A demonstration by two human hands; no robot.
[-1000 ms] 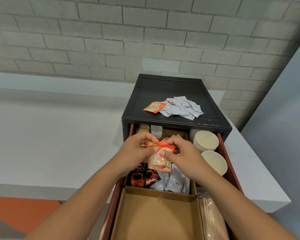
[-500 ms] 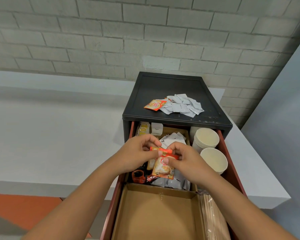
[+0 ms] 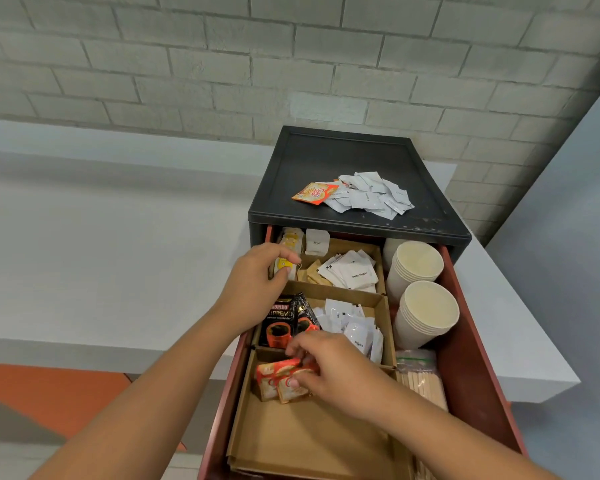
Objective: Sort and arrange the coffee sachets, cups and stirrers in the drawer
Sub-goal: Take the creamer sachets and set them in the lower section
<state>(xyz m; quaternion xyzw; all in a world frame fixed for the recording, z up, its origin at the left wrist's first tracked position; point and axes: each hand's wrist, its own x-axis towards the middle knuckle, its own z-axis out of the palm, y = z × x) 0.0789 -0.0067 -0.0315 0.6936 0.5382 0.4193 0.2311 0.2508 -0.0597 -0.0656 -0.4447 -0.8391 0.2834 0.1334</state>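
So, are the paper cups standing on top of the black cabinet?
No, the paper cups sit in the open drawer, on its right side; the cabinet top holds loose sachets.

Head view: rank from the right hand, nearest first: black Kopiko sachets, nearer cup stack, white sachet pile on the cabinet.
1. black Kopiko sachets, just beyond the right hand.
2. nearer cup stack, to the right.
3. white sachet pile, atop the cabinet.

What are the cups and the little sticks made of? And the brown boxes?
Cups: likely paper, matte cream, thin rolled rims. Sticks: look like pale bare wood, flat, inside a clear bag. Brown boxes: cardboard, dull, with raw cut edges.
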